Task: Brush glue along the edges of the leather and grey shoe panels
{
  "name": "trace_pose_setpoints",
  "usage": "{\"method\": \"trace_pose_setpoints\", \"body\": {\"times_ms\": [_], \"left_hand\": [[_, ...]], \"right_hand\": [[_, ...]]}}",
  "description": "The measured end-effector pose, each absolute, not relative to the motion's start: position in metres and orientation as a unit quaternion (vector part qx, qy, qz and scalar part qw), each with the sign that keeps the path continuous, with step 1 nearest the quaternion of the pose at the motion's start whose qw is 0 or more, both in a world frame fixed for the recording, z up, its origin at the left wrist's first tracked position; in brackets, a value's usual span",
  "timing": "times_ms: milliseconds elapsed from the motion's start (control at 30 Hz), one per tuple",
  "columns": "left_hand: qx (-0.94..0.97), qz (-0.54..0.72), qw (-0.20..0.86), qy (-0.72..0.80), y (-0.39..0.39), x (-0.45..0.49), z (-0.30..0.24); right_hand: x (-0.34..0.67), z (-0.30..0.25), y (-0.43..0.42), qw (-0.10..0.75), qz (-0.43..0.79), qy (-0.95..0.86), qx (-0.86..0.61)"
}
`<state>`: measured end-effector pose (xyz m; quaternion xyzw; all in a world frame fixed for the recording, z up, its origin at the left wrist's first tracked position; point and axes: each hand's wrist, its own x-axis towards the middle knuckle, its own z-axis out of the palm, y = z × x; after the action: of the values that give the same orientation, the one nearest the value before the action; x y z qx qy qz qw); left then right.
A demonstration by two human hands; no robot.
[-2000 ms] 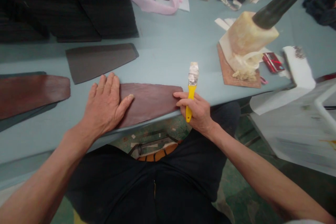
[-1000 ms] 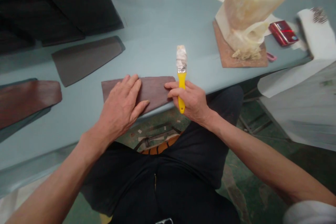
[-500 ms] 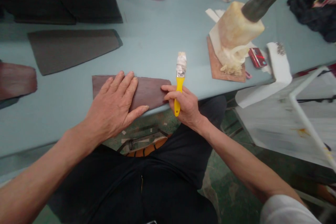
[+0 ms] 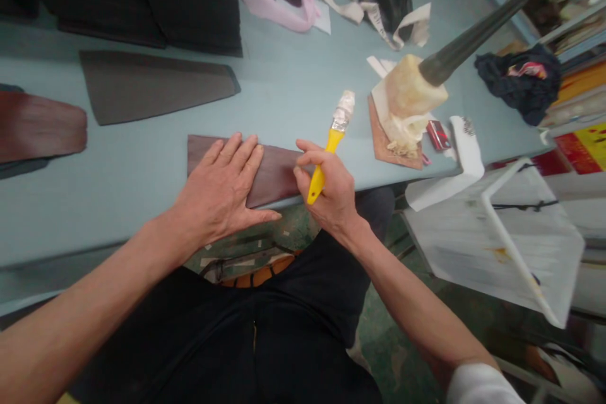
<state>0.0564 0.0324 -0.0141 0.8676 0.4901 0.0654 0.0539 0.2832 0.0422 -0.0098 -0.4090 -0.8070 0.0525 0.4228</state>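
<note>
Left hand: the left hand (image 4: 222,192) lies flat with its fingers (image 4: 237,151) straight and slightly spread, gripping nothing and pressing down.
Leather: the dark brown tapered leather piece (image 4: 277,170) lies under those fingers at the near edge of the pale blue table (image 4: 284,95). Its left end shows beyond them.
Right hand: the right hand (image 4: 331,192) is curled tight round the brush, at the leather's right end.
Brush: the yellow-handled brush with glue-whitened bristles (image 4: 334,132) is tilted, with the bristles pointing away toward the cream glue-caked block (image 4: 411,91).

A long pale blue worktable (image 4: 303,88) is stretching across the view, with worn green floor (image 4: 392,360) showing below its near edge. At the right, a white metal-framed stand (image 4: 473,246) is sitting beside it, and blurred, cluttered shelves (image 4: 577,25) are filling the far corner.
</note>
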Motion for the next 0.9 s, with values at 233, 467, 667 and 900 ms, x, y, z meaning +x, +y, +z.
{"method": "trace_pose_setpoints", "body": {"times_ms": [233, 467, 667, 900], "left_hand": [[0.865, 0.063, 0.049, 0.495, 0.029, 0.057, -0.007], [0.869, 0.096, 0.073, 0.481, 0.028, 0.055, -0.006], [0.866, 0.098, 0.075, 0.484, 0.029, 0.056, -0.006], [0.862, 0.112, 0.070, 0.489, 0.030, 0.057, -0.014]], "right_hand": [[0.216, -0.009, 0.046, 0.488, 0.222, -0.717, -0.446], [0.187, -0.035, 0.055, 0.473, 0.212, -0.704, -0.486], [0.199, -0.038, 0.053, 0.427, 0.180, -0.751, -0.470], [0.219, -0.041, 0.054, 0.354, 0.135, -0.791, -0.480]]}}
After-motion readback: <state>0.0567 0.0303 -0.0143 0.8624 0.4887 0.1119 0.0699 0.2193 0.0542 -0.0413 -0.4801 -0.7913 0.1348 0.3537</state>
